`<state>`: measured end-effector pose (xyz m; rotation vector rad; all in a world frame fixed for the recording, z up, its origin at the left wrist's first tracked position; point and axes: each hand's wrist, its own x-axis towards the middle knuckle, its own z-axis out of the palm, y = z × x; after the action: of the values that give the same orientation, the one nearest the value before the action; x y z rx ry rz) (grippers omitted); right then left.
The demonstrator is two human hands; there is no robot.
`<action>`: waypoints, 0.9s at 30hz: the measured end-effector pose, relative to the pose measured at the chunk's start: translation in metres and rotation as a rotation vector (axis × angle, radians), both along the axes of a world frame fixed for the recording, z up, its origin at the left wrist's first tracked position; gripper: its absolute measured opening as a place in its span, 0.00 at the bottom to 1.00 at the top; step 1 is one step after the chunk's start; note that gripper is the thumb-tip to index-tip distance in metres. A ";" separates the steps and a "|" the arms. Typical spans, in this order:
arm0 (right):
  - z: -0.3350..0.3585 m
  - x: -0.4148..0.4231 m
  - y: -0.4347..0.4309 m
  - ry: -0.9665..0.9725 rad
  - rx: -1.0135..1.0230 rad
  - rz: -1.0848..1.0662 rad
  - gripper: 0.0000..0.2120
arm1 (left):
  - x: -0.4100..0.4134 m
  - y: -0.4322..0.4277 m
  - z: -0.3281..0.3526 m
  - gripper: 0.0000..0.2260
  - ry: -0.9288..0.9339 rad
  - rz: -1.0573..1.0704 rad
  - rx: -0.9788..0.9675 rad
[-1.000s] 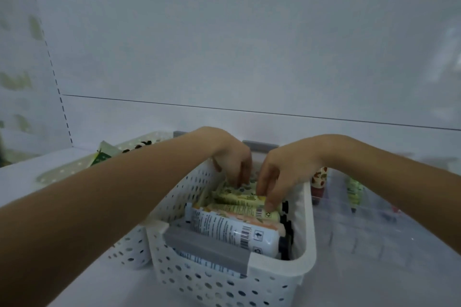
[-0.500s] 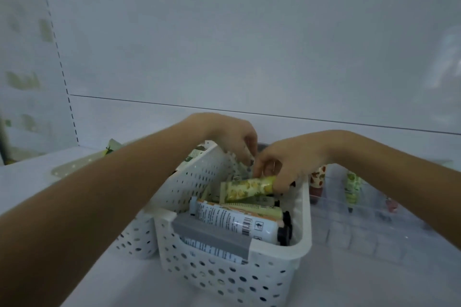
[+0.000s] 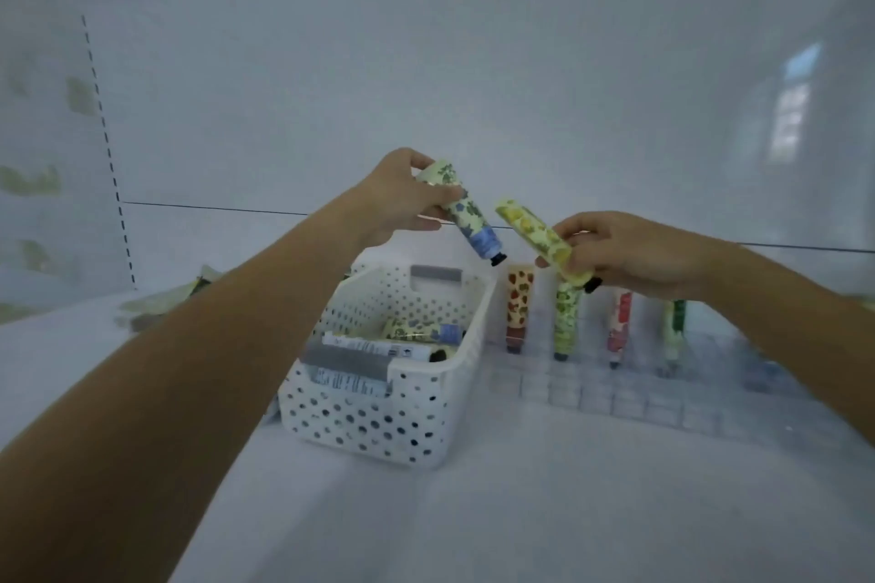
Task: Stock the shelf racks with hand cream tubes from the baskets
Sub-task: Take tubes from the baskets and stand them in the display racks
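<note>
Advantage right hand [image 3: 634,256], gripping yellow tube [image 3: 535,232] cap-down just above the rack [image 3: 615,398]; left hand [image 3: 397,199] holds blue tube [image 3: 468,215] farther off.

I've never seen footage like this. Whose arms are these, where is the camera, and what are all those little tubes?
There is no machine here: these are a person's two bare arms, filmed by one camera worn on their head, looking forward and down. That is why the arms seem to grow out of the picture's edges. The left hand holds a blue-ended tube of hand cream, tilted cap down. The right hand holds a yellow tube, also tilted. Below them, on a white shelf, sits a white basket with more tubes lying in it. To its right is a clear rack where four tubes stand upright. A second basket shows at far left, blurred.
</note>
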<state>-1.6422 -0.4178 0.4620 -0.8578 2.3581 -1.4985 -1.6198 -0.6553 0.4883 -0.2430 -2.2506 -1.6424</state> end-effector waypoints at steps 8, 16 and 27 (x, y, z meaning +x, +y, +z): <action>-0.040 0.053 0.074 -0.226 -0.428 -0.170 0.13 | 0.028 0.099 -0.027 0.15 0.003 -0.153 0.049; -0.076 0.083 0.151 -0.258 -0.527 -0.453 0.04 | 0.029 0.210 -0.071 0.04 -0.049 -0.273 0.111; -0.100 0.102 0.250 -0.053 -0.366 -0.847 0.19 | 0.018 0.318 -0.100 0.08 -0.135 -0.405 0.138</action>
<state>-1.5400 -0.1674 0.3618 0.2087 2.5750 -2.2492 -1.6022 -0.3373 0.3883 -0.6027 -2.2808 -2.0639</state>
